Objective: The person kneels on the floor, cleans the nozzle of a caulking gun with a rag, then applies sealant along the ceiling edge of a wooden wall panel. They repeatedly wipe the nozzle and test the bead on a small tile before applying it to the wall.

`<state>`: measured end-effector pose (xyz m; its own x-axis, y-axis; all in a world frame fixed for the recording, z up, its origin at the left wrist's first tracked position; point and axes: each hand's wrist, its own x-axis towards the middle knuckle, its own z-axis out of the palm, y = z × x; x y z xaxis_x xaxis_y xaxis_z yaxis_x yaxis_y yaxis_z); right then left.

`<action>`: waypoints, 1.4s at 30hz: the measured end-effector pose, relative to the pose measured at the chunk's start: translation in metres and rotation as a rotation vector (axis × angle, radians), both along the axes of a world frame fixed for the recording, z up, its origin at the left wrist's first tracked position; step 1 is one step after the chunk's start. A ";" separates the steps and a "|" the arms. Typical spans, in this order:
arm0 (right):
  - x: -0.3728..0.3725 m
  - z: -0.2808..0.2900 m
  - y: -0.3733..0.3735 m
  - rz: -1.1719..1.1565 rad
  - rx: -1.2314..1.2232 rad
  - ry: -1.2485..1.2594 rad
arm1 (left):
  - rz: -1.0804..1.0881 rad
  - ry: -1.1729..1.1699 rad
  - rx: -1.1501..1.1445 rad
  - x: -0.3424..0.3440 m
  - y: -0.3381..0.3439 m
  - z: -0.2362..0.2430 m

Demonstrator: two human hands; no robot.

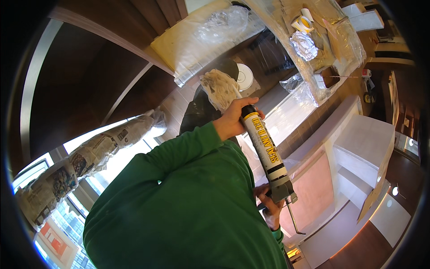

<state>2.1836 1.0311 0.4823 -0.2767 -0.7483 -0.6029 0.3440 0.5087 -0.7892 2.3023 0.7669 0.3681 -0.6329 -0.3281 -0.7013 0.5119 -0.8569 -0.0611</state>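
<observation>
I hold a black caulking gun (282,189) loaded with a white sealant cartridge (263,144) with a yellow band, angled across the middle of the view. My left hand (229,119) is wrapped round the cartridge's upper end, where a pale nozzle points away from me. My right hand (272,206) grips the gun's handle at the lower end, partly hidden behind the gun, with the bent metal rod hanging beside it. Beyond the nozzle lie a crumpled cream cloth or bag (217,84) and a round white lid or disc (245,77).
A plastic-covered worktop (336,54) holds tape rolls (303,23) and crumpled white paper (303,45). A yellowish wrapped panel (168,45) lies at the top. A newspaper-wrapped beam (96,152) runs along bright windows at left. Pale boxy structures (360,139) stand at right.
</observation>
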 end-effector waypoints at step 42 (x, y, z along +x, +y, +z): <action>0.012 -0.016 0.001 -0.062 -0.035 0.070 | 0.110 -0.045 0.126 -0.019 0.020 -0.042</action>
